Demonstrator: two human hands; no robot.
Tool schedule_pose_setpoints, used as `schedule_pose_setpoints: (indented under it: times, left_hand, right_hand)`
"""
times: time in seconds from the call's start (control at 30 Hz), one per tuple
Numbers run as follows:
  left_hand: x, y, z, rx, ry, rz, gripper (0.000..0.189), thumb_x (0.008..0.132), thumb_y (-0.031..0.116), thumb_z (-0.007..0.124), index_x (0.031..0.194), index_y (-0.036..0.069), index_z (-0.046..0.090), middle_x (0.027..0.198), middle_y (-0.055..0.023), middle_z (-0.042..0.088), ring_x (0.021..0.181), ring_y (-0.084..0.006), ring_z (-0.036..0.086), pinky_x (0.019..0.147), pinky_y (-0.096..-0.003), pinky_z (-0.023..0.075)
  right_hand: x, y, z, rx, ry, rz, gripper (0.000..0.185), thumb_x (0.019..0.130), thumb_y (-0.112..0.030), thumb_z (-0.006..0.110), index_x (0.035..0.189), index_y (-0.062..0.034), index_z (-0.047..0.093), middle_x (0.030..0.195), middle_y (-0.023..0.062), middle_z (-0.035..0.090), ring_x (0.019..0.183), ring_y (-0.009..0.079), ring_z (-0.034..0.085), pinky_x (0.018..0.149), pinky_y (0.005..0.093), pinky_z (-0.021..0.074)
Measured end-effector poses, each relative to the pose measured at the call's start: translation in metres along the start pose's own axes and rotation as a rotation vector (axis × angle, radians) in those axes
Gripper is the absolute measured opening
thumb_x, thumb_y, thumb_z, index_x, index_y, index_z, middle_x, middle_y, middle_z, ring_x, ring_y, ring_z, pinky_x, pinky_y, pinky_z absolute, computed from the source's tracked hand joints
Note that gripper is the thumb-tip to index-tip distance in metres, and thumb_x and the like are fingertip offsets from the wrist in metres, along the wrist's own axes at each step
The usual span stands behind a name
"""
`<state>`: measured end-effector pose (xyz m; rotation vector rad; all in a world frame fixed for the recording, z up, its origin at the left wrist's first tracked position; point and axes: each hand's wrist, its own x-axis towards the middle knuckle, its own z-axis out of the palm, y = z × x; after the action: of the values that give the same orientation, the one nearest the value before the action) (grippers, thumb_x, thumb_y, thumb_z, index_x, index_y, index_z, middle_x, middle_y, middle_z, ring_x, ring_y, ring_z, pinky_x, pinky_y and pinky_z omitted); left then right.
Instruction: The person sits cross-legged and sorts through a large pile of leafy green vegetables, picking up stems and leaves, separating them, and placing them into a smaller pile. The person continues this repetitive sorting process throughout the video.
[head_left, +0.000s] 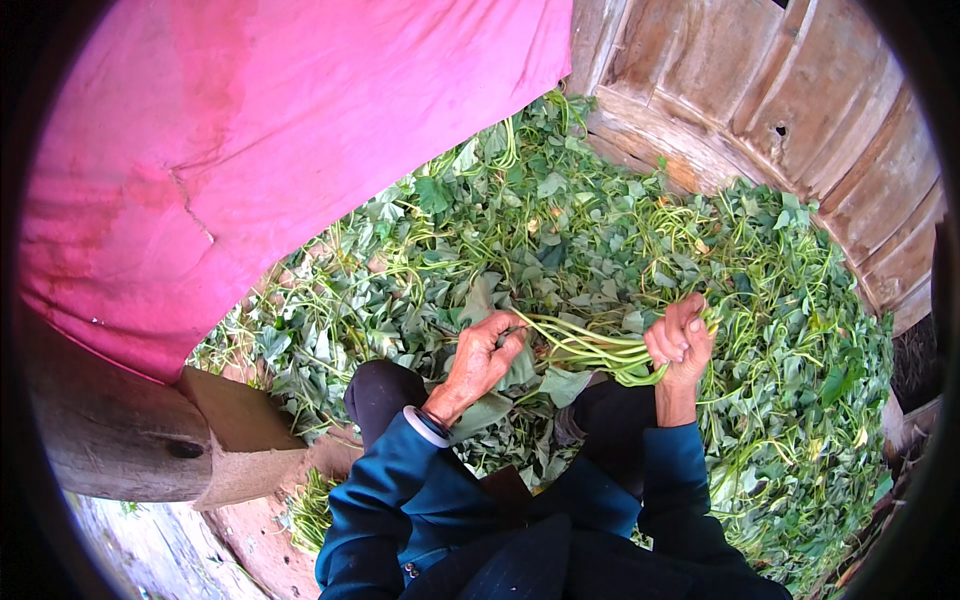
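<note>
My right hand (681, 341) is closed round a bunch of long green leaf stems (600, 345), whose cut ends poke out beyond the fist. The stems run left towards my left hand (484, 360), which pinches one of them between thumb and forefinger. Broad green leaves (564, 384) hang below the stems, over my lap. Around and beneath both hands lies a thick layer of cut leafy vines (570, 255).
A pink cloth (300, 112) hangs at the upper left. Wooden plank walls (750, 97) stand at the upper right. A round log (120, 427) and a wooden block (244, 420) are at the left. Another stem bundle (309, 514) lies on the ground at the lower left.
</note>
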<state>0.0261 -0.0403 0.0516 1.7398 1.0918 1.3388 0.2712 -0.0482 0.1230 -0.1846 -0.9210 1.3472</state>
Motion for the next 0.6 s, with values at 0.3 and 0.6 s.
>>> schedule_pose_setpoints:
  times: [0.3,0.6]
  left_hand:
    - [0.018,-0.004,-0.003,-0.729,0.233,-0.422,0.013,0.072,0.011,0.052,0.075,0.001,0.059,0.072,-0.0026,0.059,0.071,-0.0122,0.052,0.075,-0.0228,0.0366]
    - [0.036,0.028,-0.084,0.19,0.514,-0.405,0.013,0.085,0.008,0.048,0.085,0.0,0.059,0.062,-0.0062,0.061,0.05,-0.0121,0.055,0.047,-0.0253,0.0451]
  right_hand:
    - [0.006,0.015,0.007,0.027,0.152,0.019,0.017,0.086,-0.013,0.055,0.076,-0.0056,0.043,0.049,-0.0019,0.036,0.034,0.0043,0.029,0.03,0.0218,0.0241]
    - [0.023,0.005,-0.017,-0.086,0.555,-0.096,0.026,0.087,-0.022,0.059,0.068,-0.0123,0.044,0.052,-0.0055,0.036,0.037,0.0038,0.028,0.032,0.0204,0.0229]
